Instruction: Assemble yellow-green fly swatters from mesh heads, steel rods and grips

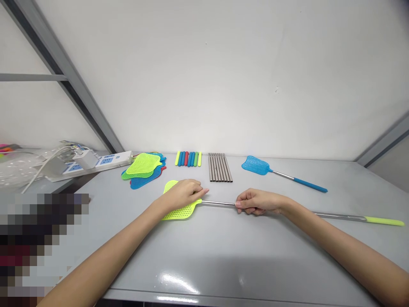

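A yellow-green fly swatter (180,212) with a long, drawn-out metal rod lies across the table before me. My left hand (183,194) rests over its perforated head, fingers bent near the neck; part of its grip is hidden. Further right, my right hand (258,201) pinches the metal rod (219,203) between thumb and fingers. Past my right forearm the rod comes out again and ends in a yellow-green handle (385,221). Behind my right hand lies a blue fly swatter (257,165) with a shorter rod and blue handle.
Loose swatter heads (145,166) are piled at the back left. Beside them stand rows of coloured handle sleeves (188,159) and metal rods (220,167). A power strip (108,160) with plugs and clear plastic wrap (22,168) occupy the left. A white wall backs the grey table (223,264).
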Demonstrator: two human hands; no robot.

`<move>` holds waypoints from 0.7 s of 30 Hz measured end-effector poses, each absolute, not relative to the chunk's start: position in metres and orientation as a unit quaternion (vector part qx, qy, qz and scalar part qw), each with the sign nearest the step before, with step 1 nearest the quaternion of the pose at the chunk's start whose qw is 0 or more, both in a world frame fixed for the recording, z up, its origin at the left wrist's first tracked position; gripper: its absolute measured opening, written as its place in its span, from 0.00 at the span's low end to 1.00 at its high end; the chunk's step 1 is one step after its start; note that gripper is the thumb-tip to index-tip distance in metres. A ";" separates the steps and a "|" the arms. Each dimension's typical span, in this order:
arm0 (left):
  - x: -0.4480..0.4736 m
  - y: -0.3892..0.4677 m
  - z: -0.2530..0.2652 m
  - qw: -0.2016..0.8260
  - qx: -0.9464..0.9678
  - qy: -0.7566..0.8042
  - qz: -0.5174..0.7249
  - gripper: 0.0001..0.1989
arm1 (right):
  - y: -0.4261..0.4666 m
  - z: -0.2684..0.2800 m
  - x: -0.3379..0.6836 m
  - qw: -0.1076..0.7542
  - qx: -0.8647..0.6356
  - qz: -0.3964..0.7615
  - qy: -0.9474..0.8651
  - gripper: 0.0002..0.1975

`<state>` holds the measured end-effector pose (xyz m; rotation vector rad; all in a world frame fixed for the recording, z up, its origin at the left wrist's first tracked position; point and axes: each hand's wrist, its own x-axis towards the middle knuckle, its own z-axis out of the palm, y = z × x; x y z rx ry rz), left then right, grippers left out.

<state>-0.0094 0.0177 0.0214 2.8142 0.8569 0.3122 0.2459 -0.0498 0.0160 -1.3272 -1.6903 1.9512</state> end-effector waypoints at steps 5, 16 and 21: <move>-0.005 0.005 0.020 0.091 0.949 0.284 0.099 0.24 | -0.051 0.015 0.246 0.113 -0.437 0.669 -0.591 0.15; -0.001 -0.014 0.025 0.026 0.975 0.211 0.064 0.20 | -0.051 0.018 0.248 0.106 -0.441 0.663 -0.596 0.14; 0.003 -0.022 0.025 0.007 0.979 0.193 0.065 0.20 | -0.054 0.020 0.245 0.104 -0.442 0.659 -0.600 0.16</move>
